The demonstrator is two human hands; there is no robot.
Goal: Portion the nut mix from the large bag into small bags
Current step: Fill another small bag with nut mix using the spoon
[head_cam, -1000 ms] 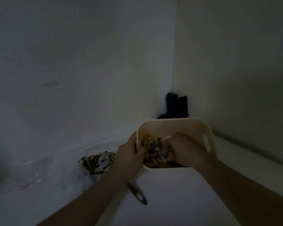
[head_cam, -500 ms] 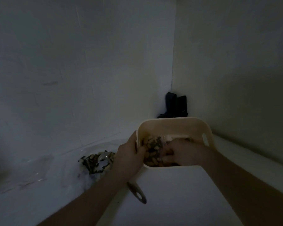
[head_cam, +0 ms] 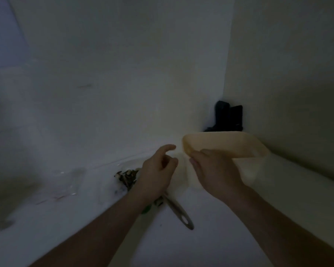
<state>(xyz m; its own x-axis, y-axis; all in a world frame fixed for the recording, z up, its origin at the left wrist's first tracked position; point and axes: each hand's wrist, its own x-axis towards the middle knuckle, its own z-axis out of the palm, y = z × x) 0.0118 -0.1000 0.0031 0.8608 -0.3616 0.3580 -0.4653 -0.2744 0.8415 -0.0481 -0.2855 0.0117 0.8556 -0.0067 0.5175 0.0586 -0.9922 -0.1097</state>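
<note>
— Nut mix (head_cam: 126, 177)?
— Lying in a clear bag on the white bench (head_cam: 162, 247), just left of the left wrist, partly hidden behind it. Dark and pale pieces showing through the plastic.
— Small bags?
— Lying flat and empty-looking further left, a clear small bag (head_cam: 66, 182), well apart from the nuts. Hard to make out in the dim light.
— Left hand (head_cam: 156, 170)?
— Hovering above the bench between the nuts and the tub. Grip loosely curled, forefinger pointing up and right, holding nothing.
— Right hand (head_cam: 214, 170)?
— Reaching against the near left corner of the cream tub (head_cam: 224, 144). Fingers bent, knuckles facing left. Cannot tell whether gripping the rim or anything else; too blurred.
— Tub itself?
— Looking tilted and smeared by motion, inside not showing.
— Anything else nearby?
— Lying under the left forearm, a spoon-like handle (head_cam: 178, 213) with a hole at its end, pointing toward the lower right. Something green (head_cam: 146, 209) peeking out beside the wrist. Standing in the back corner behind the tub, a black object (head_cam: 228, 116) against the walls.
</note>
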